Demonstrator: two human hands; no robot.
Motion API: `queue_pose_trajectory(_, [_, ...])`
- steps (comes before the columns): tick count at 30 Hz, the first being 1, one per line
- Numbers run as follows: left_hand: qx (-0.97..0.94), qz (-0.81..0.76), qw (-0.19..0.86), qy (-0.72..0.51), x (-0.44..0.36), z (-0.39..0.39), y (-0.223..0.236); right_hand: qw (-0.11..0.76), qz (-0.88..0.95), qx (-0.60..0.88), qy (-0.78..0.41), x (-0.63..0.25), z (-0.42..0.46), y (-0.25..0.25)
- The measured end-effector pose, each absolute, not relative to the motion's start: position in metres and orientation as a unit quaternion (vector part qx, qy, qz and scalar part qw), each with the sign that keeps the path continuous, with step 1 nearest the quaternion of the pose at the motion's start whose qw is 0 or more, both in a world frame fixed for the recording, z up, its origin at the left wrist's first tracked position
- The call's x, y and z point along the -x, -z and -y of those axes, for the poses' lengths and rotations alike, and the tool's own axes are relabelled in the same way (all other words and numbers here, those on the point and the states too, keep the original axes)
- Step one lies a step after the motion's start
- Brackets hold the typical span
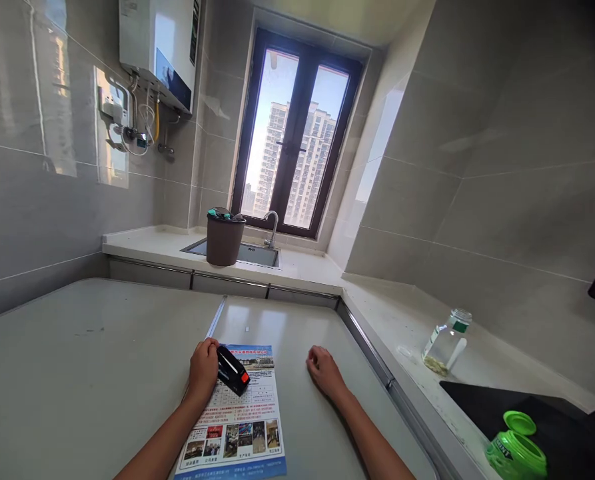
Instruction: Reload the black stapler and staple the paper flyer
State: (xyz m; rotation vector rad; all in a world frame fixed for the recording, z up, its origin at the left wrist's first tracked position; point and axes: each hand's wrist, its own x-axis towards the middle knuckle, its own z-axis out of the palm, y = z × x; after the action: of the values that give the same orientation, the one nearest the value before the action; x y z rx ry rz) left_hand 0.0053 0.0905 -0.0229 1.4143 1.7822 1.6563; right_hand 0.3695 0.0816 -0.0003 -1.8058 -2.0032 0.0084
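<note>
My left hand (203, 371) is closed round a small black device with a red tip (232, 371), held over the top of a printed leaflet (237, 420) that lies flat on a grey table (92, 373). The device points down to the right across the leaflet. To the right of the leaflet, my right hand (323, 371) rests on the table with its fingers curled and nothing in it.
A counter (387, 320) runs along the right with a clear glass jar (446, 341), a green-lidded container (516, 450) and a black hob (507, 413). At the back a brown bin (224, 237) stands by a sink with a tap (272, 230) under a window.
</note>
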Motion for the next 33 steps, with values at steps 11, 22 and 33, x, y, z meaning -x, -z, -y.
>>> queue_pose_trajectory(11, [-0.507,-0.625,0.169,-0.570,-0.003,-0.089,0.018,0.268,0.848,0.424,-0.171,-0.185,-0.042,-0.028])
queue_pose_trajectory(22, [-0.553,-0.611,0.182,-0.536,-0.007,-0.086,0.013,0.267,0.829,0.463,-0.162,-0.250,-0.046,-0.019])
queue_pose_trajectory(33, [-0.810,-0.436,0.201,-0.336,-0.039,-0.064,0.006,0.309,0.791,0.502,-0.164,-0.277,-0.040,-0.006])
